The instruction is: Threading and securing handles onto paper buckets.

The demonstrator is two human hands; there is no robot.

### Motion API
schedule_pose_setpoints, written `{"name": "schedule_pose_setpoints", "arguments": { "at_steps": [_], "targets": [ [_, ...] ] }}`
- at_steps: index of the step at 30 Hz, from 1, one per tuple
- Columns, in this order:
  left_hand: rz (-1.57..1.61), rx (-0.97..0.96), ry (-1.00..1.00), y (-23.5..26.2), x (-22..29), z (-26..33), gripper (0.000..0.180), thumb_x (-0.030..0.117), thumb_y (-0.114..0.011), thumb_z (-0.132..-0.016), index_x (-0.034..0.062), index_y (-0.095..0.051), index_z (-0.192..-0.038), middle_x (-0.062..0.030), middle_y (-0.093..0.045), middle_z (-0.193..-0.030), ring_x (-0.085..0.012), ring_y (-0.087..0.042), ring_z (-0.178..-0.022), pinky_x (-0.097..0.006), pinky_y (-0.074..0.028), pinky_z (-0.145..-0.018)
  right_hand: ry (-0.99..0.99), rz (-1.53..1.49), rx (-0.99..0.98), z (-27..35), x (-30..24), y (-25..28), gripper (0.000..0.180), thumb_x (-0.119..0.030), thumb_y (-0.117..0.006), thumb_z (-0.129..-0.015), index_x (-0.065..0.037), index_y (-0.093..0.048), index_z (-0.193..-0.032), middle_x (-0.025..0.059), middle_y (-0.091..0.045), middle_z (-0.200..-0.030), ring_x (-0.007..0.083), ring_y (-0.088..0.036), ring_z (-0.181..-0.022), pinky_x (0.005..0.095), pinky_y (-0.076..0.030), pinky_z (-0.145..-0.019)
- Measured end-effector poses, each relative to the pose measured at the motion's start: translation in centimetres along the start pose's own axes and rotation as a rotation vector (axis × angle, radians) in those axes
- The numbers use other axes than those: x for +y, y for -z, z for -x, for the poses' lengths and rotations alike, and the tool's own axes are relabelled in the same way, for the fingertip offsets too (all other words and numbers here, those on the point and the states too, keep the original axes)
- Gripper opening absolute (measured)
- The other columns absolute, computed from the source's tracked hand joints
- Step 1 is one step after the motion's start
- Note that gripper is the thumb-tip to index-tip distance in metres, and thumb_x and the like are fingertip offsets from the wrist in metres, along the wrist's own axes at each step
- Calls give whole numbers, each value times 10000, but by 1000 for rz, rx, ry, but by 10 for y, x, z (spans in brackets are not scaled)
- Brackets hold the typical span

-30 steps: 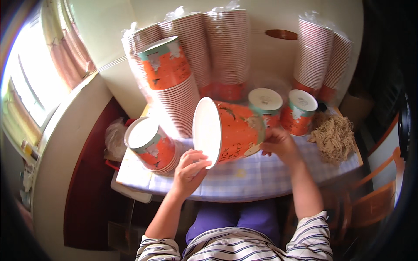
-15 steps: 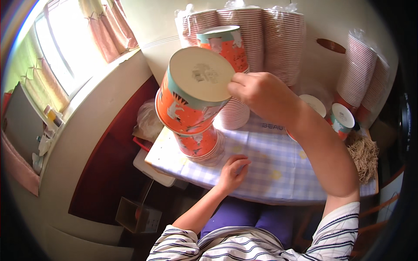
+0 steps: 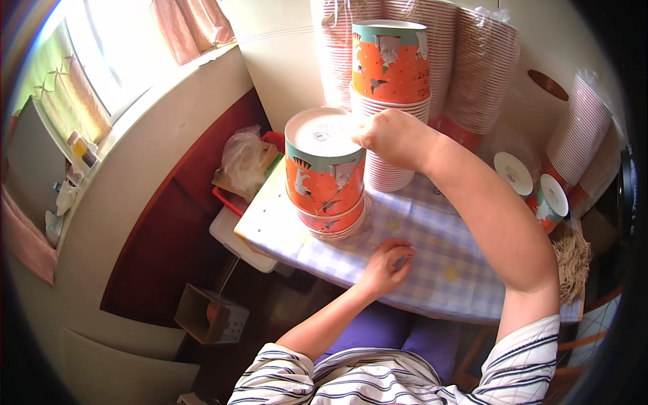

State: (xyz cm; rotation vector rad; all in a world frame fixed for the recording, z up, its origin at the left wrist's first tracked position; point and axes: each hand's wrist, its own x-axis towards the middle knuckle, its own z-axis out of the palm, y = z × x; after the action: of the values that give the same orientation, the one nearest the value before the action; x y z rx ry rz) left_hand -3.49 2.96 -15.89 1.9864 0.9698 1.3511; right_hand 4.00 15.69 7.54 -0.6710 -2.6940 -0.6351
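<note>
A large upside-down paper tub (image 3: 325,177), orange and teal with animal figures and a pale base on top, is nested over a short stack of similar tubs (image 3: 335,225) at the table's left. My right hand (image 3: 386,135) is closed on the right edge of its base, with the fingertips pinched there. Lower down, my left hand (image 3: 390,265) hovers near the table's front edge, holding nothing, its fingers loosely bent and apart from the thumb. Just behind the right hand rises a tall stack of upside-down tubs (image 3: 391,64) with many white rims.
Tall plastic-wrapped tub stacks (image 3: 489,64) stand at the back, and another wrapped stack (image 3: 572,128) at the right. Two loose tubs, one of them an orange-and-teal tub (image 3: 550,202), sit near a beige stringy bundle (image 3: 572,266). The table has a checked cloth (image 3: 442,270).
My right hand has brought the upper tub down over the short stack, covering more of it. The whole view has shifted, and my left hand stays near the table front.
</note>
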Motion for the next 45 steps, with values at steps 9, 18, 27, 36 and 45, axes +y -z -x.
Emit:
{"name": "schedule_pose_setpoints", "arguments": {
  "at_steps": [9, 18, 27, 36, 45],
  "targets": [
    [44, -27, 73, 0, 2, 0, 159, 73, -656, -788, 46, -658, -944, -124, -604, -1072, -316, -565, -1029, -391, -475, -873, 93, 64, -3, -3, -7, -23, 107, -8, -574, -748, -78, -632, -803, 69, -646, -787, 221, -684, -711, 329, -566, -613],
    [28, -22, 51, 0, 4, -2, 156, 72, -654, -789, 47, -658, -943, -121, -616, -1045, -316, -575, -1008, -393, -477, -854, 66, 17, -25, -3, -15, -27, 92, -42, -582, -745, -87, -661, -762, 71, -661, -777, 237, -689, -729, 349, -568, -610],
    [-60, -22, -16, 1, 2, -3, 164, 61, -663, -787, 56, -670, -950, -122, -620, -1036, -295, -603, -964, -372, -514, -809, 55, -25, -39, -3, -20, -28, 84, -72, -585, -751, -78, -669, -759, 94, -668, -779, 251, -693, -731, 367, -570, -620],
    [-60, -21, -22, 0, 1, -2, 168, 59, -667, -787, 54, -666, -954, -122, -624, -1025, -295, -601, -961, -371, -503, -820, 67, -26, -62, -6, -21, -25, 97, -73, -582, -768, -76, -679, -766, 104, -669, -784, 262, -693, -746, 371, -571, -635],
    [-63, -38, -24, 1, 2, -1, 151, 62, -663, -795, 55, -665, -946, -124, -628, -1025, -297, -602, -959, -374, -501, -819, 28, -45, -60, -3, -27, -29, 120, -60, -613, -725, -83, -712, -789, 108, -692, -785, 260, -699, -757, 368, -577, -636]
  ]
}}
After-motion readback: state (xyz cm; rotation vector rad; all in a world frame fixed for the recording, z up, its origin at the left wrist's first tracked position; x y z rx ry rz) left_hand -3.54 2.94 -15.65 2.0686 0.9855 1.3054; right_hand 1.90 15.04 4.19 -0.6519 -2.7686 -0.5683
